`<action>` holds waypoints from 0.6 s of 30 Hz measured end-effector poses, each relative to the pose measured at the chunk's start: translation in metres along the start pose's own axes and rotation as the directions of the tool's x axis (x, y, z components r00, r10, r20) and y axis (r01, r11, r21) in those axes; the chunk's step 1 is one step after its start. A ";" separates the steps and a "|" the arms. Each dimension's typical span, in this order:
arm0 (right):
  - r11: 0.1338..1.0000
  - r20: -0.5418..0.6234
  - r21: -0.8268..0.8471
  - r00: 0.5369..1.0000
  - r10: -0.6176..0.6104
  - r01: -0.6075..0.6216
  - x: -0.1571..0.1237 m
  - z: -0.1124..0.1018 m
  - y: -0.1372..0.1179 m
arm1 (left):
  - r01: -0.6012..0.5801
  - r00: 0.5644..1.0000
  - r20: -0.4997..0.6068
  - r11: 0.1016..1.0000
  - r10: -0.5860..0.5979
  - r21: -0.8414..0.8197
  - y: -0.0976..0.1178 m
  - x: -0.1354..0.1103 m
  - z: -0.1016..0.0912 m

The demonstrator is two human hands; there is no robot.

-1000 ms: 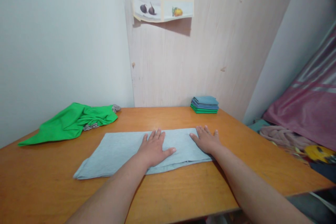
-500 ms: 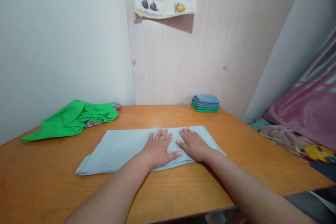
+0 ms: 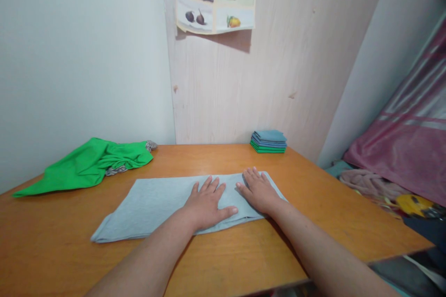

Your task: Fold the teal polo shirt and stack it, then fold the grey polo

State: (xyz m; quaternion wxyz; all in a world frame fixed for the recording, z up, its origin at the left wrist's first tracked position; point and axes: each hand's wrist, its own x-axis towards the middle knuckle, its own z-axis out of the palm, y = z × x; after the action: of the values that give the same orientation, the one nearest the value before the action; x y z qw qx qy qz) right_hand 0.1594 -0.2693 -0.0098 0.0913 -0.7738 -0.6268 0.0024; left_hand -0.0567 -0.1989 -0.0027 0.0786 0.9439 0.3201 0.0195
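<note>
A folded light grey-blue cloth (image 3: 156, 202) lies flat on the wooden table (image 3: 223, 267), its long side running left to right. My left hand (image 3: 207, 206) rests palm down near the middle of the cloth, fingers spread and thumb pointing right. Toward the right end, my right hand (image 3: 258, 191) also presses flat on the fabric with its fingers stretched forward. Neither hand grips anything. The near edge of the cloth shows layers between the two wrists, and part of it is hidden under my left hand and forearm.
At the back right stands a neat stack of folded blue and green cloths (image 3: 268, 141). A crumpled green cloth (image 3: 80, 167) with patterned trim lies at the back left. Fruit pictures (image 3: 216, 2) hang on the wall. Past the table's right edge are a pink curtain (image 3: 400, 148) and a yellow object (image 3: 414, 205).
The view has tilted up a little and shifted, so everything sits slightly lower and left. My right hand has slid slightly toward the right end of the cloth; my left hand stays flat.
</note>
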 end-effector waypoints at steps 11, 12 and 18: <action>0.996 0.066 -0.030 0.994 0.090 -0.088 0.003 0.006 0.009 | 0.006 1.000 0.007 1.000 -0.006 -0.026 -0.002 0.001 0.001; 0.995 0.051 -0.028 0.994 0.099 -0.097 0.004 0.006 0.010 | 0.008 1.000 0.009 1.000 -0.007 -0.029 -0.002 0.001 0.000; 0.976 0.011 -0.004 0.976 0.219 -0.219 0.009 0.008 0.022 | 0.026 1.000 0.010 0.999 -0.026 -0.026 0.001 -0.001 -0.004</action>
State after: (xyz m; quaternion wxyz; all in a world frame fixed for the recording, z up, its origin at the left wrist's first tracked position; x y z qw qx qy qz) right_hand 0.1821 -0.2640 -0.0201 0.0857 -0.8383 -0.5382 0.0159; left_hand -0.0573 -0.2000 0.0017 0.0927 0.9386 0.3318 0.0182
